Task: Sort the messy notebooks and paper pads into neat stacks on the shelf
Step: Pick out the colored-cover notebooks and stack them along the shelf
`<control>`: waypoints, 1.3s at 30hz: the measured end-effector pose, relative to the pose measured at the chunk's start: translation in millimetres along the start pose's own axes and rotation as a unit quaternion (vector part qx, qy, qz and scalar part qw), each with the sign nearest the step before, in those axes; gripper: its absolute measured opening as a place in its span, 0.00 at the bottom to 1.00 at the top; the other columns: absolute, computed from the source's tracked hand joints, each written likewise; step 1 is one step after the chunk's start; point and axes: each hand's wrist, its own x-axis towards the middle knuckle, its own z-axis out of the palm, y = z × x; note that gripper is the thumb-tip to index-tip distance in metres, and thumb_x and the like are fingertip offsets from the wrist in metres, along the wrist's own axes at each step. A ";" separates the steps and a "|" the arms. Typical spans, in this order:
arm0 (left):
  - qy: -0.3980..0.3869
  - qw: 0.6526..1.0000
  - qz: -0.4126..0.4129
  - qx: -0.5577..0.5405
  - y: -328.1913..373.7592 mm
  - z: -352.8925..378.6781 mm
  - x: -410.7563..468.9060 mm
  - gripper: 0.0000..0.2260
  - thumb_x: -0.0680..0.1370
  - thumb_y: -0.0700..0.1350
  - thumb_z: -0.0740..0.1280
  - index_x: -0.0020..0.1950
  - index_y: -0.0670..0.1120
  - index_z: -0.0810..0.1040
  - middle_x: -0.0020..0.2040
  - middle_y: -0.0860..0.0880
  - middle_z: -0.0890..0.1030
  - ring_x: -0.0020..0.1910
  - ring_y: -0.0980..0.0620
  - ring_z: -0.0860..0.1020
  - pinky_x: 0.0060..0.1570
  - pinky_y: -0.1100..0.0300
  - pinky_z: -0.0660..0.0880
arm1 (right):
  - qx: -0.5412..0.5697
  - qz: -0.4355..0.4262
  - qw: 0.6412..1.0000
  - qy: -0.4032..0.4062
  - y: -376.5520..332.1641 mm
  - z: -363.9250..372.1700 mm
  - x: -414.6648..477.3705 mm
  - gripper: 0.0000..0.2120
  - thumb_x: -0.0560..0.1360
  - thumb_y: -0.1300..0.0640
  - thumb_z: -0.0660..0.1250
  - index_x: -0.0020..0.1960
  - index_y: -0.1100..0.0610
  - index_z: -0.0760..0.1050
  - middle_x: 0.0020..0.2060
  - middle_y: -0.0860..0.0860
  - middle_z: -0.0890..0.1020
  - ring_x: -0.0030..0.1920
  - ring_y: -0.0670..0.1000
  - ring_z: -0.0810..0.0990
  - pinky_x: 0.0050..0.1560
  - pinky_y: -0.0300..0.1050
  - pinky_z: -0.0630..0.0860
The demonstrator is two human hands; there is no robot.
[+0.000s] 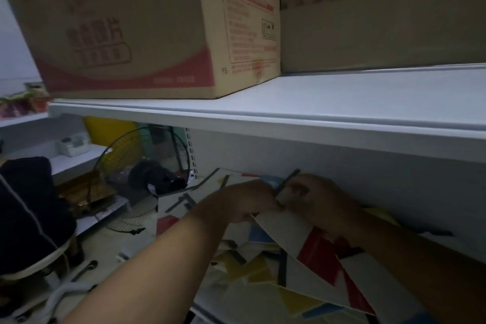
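Note:
Both my hands reach under the white upper shelf board (289, 123) into a dim compartment full of notebooks. My left hand (247, 200) and my right hand (318, 197) together grip a white notebook with red and black blocks (302, 242), held tilted above the rest. Behind the hands leans another white notebook with black lines (207, 189). Below lies a messy pile of notebooks (252, 273) with yellow, blue and red patches, overlapping at odd angles. The fingertips are partly hidden by the covers.
A large cardboard box with red print (136, 26) and a plain box (381, 26) sit on the upper shelf. To the left stand a fan with a wire guard (142, 166), a dark garment on a stool (29, 213) and low white shelves (73, 163).

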 end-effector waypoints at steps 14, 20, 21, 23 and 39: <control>0.087 0.926 0.070 -0.360 -137.1 -160.3 -50.3 0.20 0.76 0.29 0.58 0.59 0.51 0.72 0.53 0.42 0.79 0.50 0.39 0.78 0.47 0.45 0.77 | -0.238 0.225 0.938 -0.111 -95.9 111.3 27.6 0.57 0.60 0.18 0.45 0.77 0.54 0.45 0.77 0.57 0.49 0.76 0.57 0.48 0.74 0.60 0.44; 0.080 0.923 0.048 -0.373 -172.6 -178.3 -53.2 0.22 0.73 0.27 0.56 0.56 0.52 0.74 0.52 0.40 0.79 0.51 0.36 0.77 0.49 0.41 0.77 | -0.220 0.298 0.918 -0.143 -118.5 126.9 30.5 0.57 0.61 0.19 0.49 0.77 0.56 0.45 0.76 0.58 0.42 0.76 0.60 0.41 0.73 0.64 0.44; 0.071 0.921 0.050 -0.380 -176.1 -178.7 -53.9 0.22 0.73 0.27 0.56 0.55 0.52 0.75 0.51 0.40 0.79 0.50 0.36 0.77 0.47 0.42 0.77 | -0.211 0.301 0.921 -0.132 -120.3 126.8 32.8 0.53 0.63 0.20 0.50 0.76 0.55 0.54 0.76 0.59 0.50 0.76 0.60 0.48 0.73 0.63 0.50; 0.055 0.914 0.059 -0.398 -182.0 -177.9 -53.8 0.22 0.74 0.28 0.56 0.56 0.52 0.75 0.52 0.39 0.80 0.51 0.36 0.78 0.44 0.44 0.78 | -0.170 0.279 0.943 -0.059 -125.6 125.3 35.1 0.32 0.68 0.29 0.53 0.51 0.55 0.76 0.60 0.57 0.76 0.62 0.59 0.72 0.62 0.55 0.67; -0.035 0.904 0.134 -0.405 -131.2 -143.2 -30.0 0.12 0.77 0.36 0.65 0.56 0.50 0.76 0.49 0.44 0.82 0.46 0.44 0.80 0.39 0.52 0.75 | -0.170 0.235 0.949 0.121 -156.2 72.3 -0.8 0.13 0.77 0.47 0.60 0.51 0.55 0.75 0.48 0.51 0.80 0.48 0.52 0.79 0.48 0.49 0.78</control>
